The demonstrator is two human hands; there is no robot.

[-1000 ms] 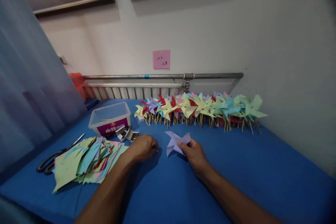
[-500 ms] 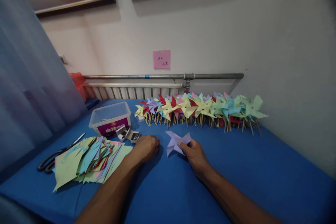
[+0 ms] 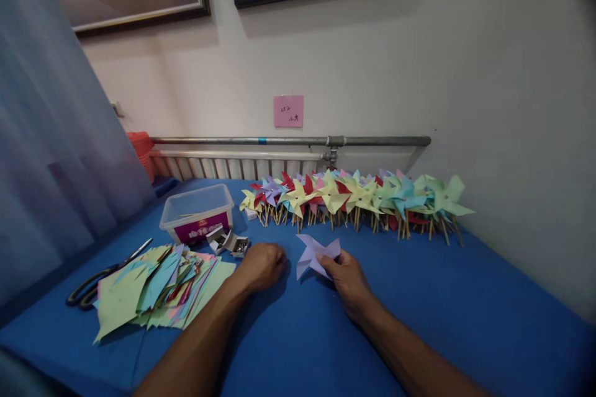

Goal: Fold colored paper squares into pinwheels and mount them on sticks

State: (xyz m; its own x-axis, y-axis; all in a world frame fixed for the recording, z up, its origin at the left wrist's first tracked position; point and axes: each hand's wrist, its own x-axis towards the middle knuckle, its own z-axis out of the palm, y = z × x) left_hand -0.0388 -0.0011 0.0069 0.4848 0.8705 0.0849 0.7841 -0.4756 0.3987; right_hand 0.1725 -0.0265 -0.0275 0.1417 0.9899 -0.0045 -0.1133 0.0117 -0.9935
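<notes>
My right hand (image 3: 347, 278) pinches a folded lilac paper pinwheel head (image 3: 313, 254) just above the blue tabletop (image 3: 447, 310). My left hand (image 3: 261, 265) rests on the cloth a little to its left, fingers curled in; whether something small is between them I cannot tell. Small open boxes of pins (image 3: 228, 242) lie just beyond the left hand.
A long row of finished coloured pinwheels on sticks (image 3: 358, 197) lies along the back by the wall. A clear plastic tub (image 3: 196, 212) stands at the back left. A stack of cut coloured paper squares (image 3: 156, 288) and black scissors (image 3: 100, 276) lie at the left.
My left hand has slid slightly right toward the lilac pinwheel head. The right hand keeps its hold. The view has tipped a little downward.
</notes>
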